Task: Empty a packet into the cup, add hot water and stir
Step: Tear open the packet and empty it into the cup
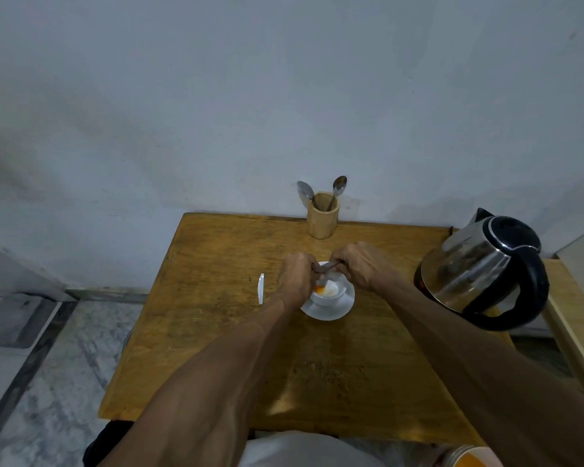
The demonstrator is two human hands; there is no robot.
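A white cup [331, 296] stands on a white saucer [343, 310] in the middle of the wooden table [216, 325]. Orange powder [318, 290] lies inside the cup at its left side. Both hands hover just above the cup's far rim and pinch a small dark packet [327, 268] between them: my left hand [295, 274] holds its left end, my right hand [361, 264] its right end. The packet's lower end points down into the cup. A steel electric kettle [479, 264] with a black handle sits at the table's right edge.
A wooden holder [321, 217] with two spoons [338, 188] stands at the back edge against the wall. A thin white strip [260, 288] lies left of the cup. An orange container [469, 458] shows at the bottom right. Marble floor lies to the left.
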